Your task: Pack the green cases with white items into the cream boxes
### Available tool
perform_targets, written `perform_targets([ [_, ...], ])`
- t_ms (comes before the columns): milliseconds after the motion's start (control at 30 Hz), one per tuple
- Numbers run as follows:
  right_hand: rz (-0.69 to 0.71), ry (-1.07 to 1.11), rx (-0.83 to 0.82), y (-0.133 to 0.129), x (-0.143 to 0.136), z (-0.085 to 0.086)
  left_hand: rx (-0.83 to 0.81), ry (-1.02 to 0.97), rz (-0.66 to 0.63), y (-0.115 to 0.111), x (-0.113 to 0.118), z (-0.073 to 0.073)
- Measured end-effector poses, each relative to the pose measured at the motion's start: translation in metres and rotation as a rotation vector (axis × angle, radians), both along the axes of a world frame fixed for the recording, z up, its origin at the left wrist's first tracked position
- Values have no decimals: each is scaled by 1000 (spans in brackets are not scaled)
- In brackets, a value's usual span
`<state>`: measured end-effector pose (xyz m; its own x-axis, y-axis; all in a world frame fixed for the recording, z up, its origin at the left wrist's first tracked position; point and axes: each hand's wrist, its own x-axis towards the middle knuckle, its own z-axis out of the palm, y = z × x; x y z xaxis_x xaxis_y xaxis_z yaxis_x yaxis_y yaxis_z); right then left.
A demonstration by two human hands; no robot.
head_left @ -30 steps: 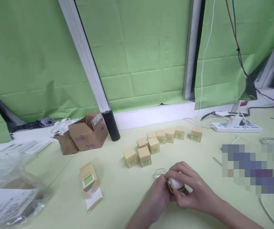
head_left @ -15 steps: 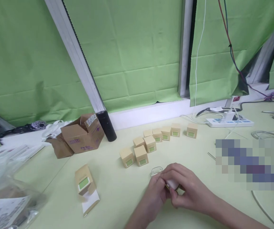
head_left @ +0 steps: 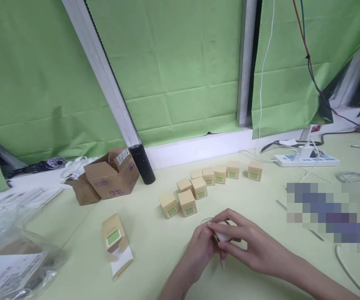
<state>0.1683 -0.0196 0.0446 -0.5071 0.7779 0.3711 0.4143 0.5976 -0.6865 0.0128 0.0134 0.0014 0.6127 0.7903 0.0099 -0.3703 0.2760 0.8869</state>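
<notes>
Both hands meet over the table near its front, around a small white rounded object [head_left: 222, 234] with a thin dark or golden edge; its kind does not show. My left hand [head_left: 202, 243] is closed on its left side, fingers partly hidden. From the right, my right hand [head_left: 245, 239] grips it between thumb and fingers. Behind the fingers, a clear looped piece [head_left: 206, 220] shows only in part. Several small tan boxes [head_left: 187, 203] with green labels stand beyond the hands. To the left lies an opened tan box [head_left: 114, 233] with its white-lined flap out.
An open brown carton [head_left: 112, 177] and a black cylinder [head_left: 142, 164] stand at the back. Clear plastic bags [head_left: 26, 266] lie at the left. A white power strip [head_left: 306, 160] and cables are at the back right. A blurred-out patch [head_left: 333, 216] hides things at the right.
My fingers have shifted around the white object, showing more of it, while the clear looped piece is more hidden. The whole view has moved slightly.
</notes>
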Motion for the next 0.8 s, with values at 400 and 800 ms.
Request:
perform_targets([
  [400,-332,973,-718,30,21,-17,437,743,266,22,-36,5],
  [800,-215,125,-200,27,10,-33,490,861,96,13,-22,-4],
])
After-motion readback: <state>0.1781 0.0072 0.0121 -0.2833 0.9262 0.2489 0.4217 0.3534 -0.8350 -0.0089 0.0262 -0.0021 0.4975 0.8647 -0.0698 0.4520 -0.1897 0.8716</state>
